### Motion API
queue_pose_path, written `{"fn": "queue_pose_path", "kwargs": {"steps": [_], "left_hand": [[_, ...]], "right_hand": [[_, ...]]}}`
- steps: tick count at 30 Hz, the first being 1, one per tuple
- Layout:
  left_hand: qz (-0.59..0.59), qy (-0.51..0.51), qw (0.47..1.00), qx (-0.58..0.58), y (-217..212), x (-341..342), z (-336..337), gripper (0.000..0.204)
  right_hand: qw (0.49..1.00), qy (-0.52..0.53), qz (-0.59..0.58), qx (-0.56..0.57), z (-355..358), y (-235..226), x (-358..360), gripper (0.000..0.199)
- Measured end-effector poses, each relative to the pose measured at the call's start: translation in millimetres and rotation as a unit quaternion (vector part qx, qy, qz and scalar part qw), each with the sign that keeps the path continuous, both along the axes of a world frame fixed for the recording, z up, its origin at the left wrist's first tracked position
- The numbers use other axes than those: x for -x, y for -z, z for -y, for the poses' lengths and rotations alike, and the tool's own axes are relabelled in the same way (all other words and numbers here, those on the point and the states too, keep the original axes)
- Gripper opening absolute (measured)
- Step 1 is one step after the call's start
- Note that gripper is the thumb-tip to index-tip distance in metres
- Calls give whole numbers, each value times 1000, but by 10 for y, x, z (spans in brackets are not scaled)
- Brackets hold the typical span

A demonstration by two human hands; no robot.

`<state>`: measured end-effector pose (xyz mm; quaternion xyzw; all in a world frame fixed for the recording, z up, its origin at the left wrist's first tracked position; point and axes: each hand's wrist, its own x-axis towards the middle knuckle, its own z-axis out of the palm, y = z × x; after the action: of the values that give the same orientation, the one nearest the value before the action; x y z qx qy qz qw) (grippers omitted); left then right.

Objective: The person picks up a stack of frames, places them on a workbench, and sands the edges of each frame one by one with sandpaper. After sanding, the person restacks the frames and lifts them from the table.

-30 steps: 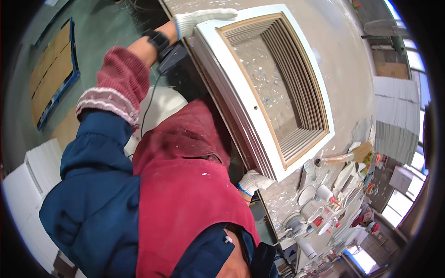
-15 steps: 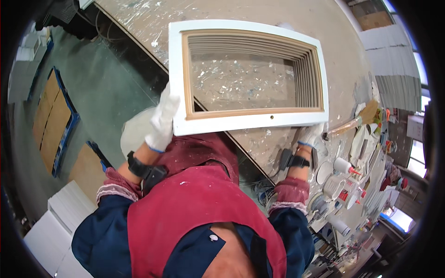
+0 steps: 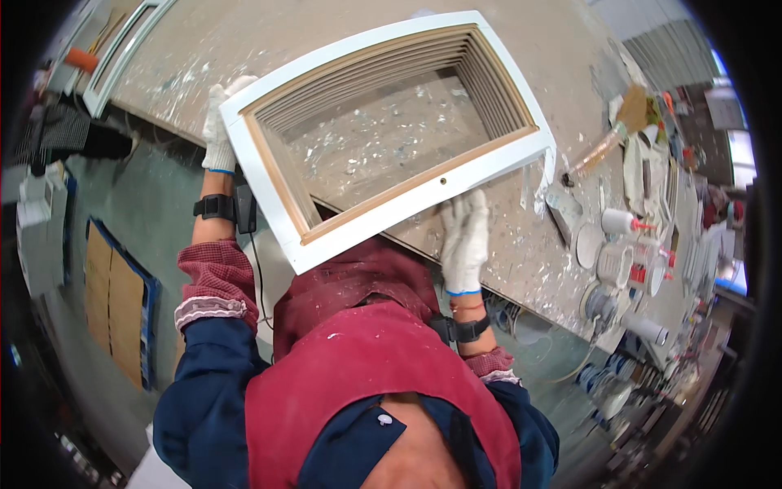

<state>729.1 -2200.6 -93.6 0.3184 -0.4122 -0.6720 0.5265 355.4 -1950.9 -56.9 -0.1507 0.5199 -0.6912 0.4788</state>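
Note:
A stack of white rectangular frames [image 3: 371,218] with bare wood inner edges and a curved far side sits tilted at the bench's near edge. Its nested layers show through the opening, with the bench top visible at the bottom. My left hand [image 3: 217,130], in a white knitted glove, grips the stack's far left corner; some fingertips are hidden there. Under the near side, my right hand [image 3: 466,240], gloved the same way, has its fingers stretched forward against or just beneath the frame edge. Whether it touches cannot be made out.
The speckled workbench [image 3: 521,236] runs diagonally. On its right lie a brush [image 3: 631,110], a white glue bottle [image 3: 619,221] with a red tip, tubs and a scraper [image 3: 564,208]. Another white frame [image 3: 122,57] lies at far left. Boards on a blue pallet [image 3: 118,301] rest on the floor.
The stack has turned counterclockwise, its right end swinging away from me. My left hand has moved forward to the far left corner. My right hand has left the right corner for the near side.

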Motion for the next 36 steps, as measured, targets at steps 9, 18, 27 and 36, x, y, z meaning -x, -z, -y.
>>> {"fn": "queue_pose_path", "kwargs": {"steps": [9, 18, 27, 36], "left_hand": [[39, -67, 980, -182, 382, -327, 39, 50], [618, -60, 736, 270, 79, -274, -1646, 37], [724, -213, 609, 244, 140, 168, -2468, 36], [609, -49, 791, 37, -64, 855, -2489, 49]], "right_hand": [[999, -30, -13, 31, 125, -106, -139, 65], [978, -207, -4, 9, 900, -262, 511, 60], [970, -231, 27, 63, 815, -169, 358, 59], [999, -38, -10, 35, 126, -178, 436, 51]]}}
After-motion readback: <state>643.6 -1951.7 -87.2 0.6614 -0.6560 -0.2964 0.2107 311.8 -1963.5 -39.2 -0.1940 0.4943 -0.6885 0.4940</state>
